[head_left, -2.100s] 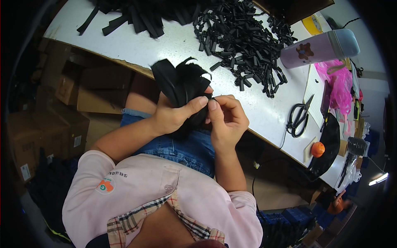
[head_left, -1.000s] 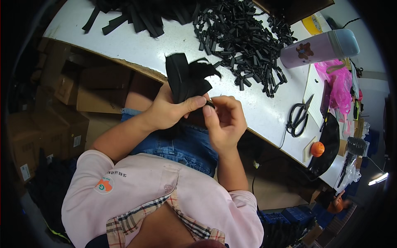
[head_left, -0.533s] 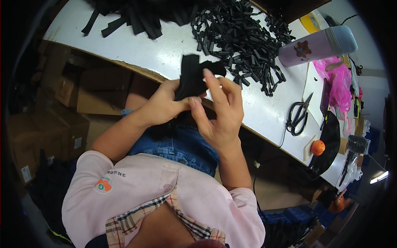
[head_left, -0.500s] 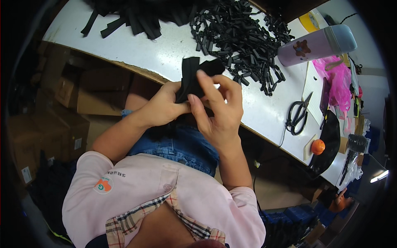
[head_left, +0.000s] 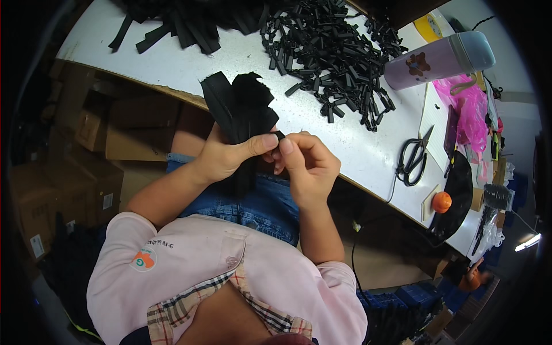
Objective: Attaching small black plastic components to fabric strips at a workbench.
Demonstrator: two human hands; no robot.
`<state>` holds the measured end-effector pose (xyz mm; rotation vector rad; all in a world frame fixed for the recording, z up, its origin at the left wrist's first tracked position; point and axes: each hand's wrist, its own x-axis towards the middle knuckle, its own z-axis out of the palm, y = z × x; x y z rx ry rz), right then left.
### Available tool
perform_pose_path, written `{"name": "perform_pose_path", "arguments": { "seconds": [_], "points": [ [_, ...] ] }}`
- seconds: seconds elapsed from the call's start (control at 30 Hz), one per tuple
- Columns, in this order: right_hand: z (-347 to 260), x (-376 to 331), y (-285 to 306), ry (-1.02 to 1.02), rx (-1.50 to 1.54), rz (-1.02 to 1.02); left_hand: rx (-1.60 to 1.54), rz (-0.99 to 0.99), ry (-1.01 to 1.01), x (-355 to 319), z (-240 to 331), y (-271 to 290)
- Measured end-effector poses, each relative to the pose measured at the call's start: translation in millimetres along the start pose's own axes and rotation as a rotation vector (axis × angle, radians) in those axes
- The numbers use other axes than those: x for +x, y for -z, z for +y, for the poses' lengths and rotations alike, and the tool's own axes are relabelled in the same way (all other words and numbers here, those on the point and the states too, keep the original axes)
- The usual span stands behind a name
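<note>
In my left hand [head_left: 227, 155] is a bunch of black fabric strips [head_left: 240, 109]. Its thumb presses on them, and their frayed ends fan out above. Just to the right, my right hand [head_left: 312, 169] is closed in a pinch, thumb against forefinger, at a small dark strip end [head_left: 280, 135] beside the left thumb. The fingertips of both hands nearly touch. Part of the bunch hangs below my left hand, dark against the jeans.
On the white table [head_left: 167, 72] lie a heap of small black plastic pieces [head_left: 328, 57] and more black strips [head_left: 184, 29]. Toward the right are a lilac bottle [head_left: 422, 63], black scissors [head_left: 411, 162], a pink plastic bag [head_left: 468, 109] and an orange fruit [head_left: 441, 202]. Cardboard boxes [head_left: 138, 129] stand below.
The fabric bunch has swung left and fanned out. My right hand has lowered from the upper strips and closed its fingertips beside my left thumb. One black piece now lies apart from the heap.
</note>
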<state>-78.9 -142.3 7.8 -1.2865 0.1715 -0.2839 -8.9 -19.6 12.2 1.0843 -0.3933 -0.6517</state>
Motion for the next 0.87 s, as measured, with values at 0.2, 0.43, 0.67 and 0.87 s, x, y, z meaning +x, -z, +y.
{"name": "perform_pose_path", "arguments": {
  "seconds": [0.2,0.43,0.67,0.87],
  "points": [
    [6.1,-1.1,2.7,-0.089,0.191,0.013,0.713,-0.118,-0.55,0.0,-10.5,15.6],
    [-29.3,-11.3,-19.7,0.106,0.352,-0.071,-0.349,0.203,0.079,3.4,-6.3,7.3],
    [-86.9,-27.7,-93.2,-0.088,1.096,-0.859,-0.609,-0.031,0.137,5.3,-9.2,15.6],
    [-73.3,-29.5,-96.6,-0.068,1.049,-1.105,-0.694,-0.039,0.118,7.3,-6.7,8.3]
  ]
}}
